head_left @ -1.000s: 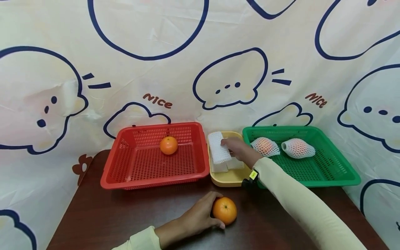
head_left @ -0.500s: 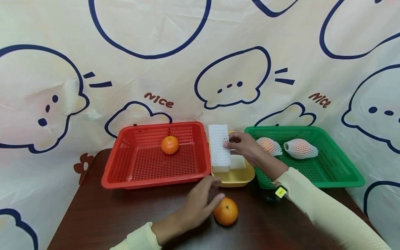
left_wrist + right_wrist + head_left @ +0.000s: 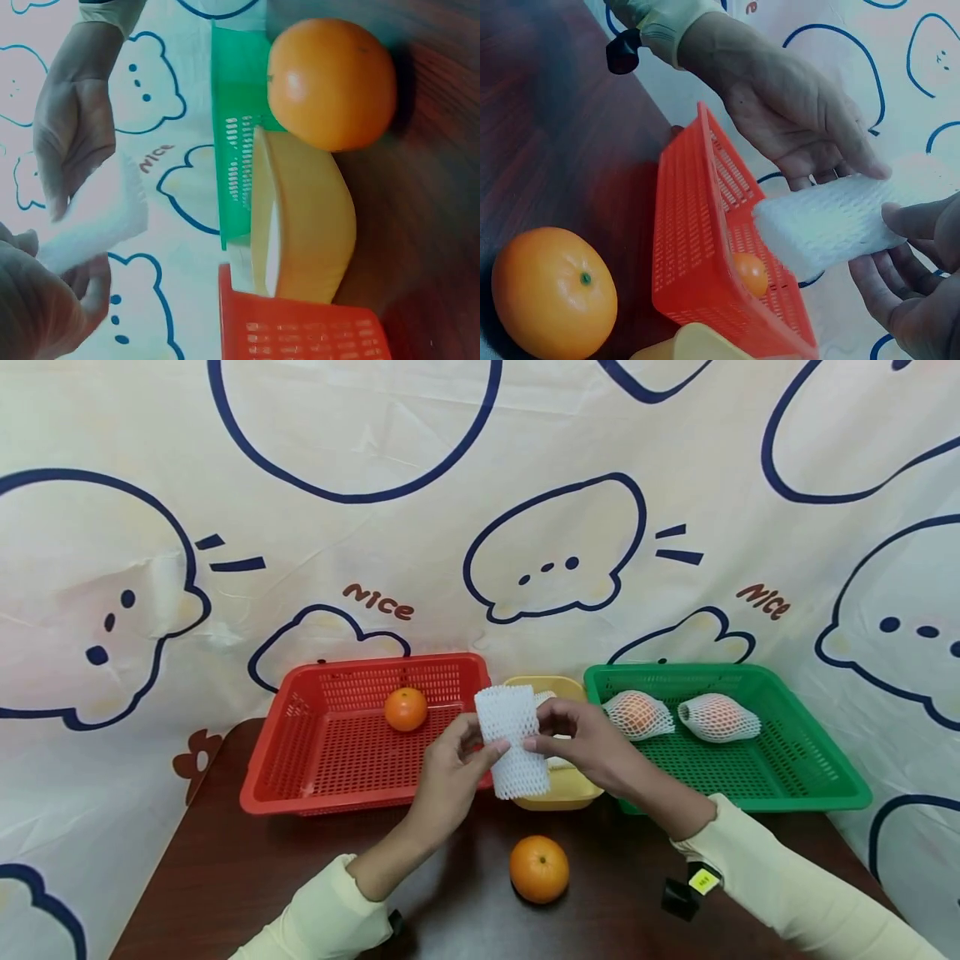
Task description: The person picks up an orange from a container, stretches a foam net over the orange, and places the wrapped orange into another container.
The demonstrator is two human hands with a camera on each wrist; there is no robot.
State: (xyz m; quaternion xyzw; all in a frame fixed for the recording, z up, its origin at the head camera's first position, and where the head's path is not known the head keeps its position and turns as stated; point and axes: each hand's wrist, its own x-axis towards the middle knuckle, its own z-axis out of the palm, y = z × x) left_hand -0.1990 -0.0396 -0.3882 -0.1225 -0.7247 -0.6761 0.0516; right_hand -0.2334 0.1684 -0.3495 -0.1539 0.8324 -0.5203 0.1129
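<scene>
- Held up between both hands, clear of the table: a white foam net sleeve, nearly upright, top leaning slightly left.
- For opening out the sleeve, the likely step in hand, best to work the thumbs into one end and part the layers evenly; avoid tugging at one edge, as thin netting may tear.
- At the left edge, pinched by the left hand: thumb on the near face, fingers curled behind, parted only by the foam.
- At the right edge, likewise pinched by the right hand, thumb in front, fingers behind.
- Impossible to tell whether any fingertip is inside the sleeve.
- Nearer the body, on the table: an orange, untouched, stem end up.
- Beyond the sleeve: a yellow tray, more white foam inside, partly hidden.
- Leftward: a red basket with one orange fruit.
- Rightward: a green basket with two netted fruits, lying apart.
</scene>
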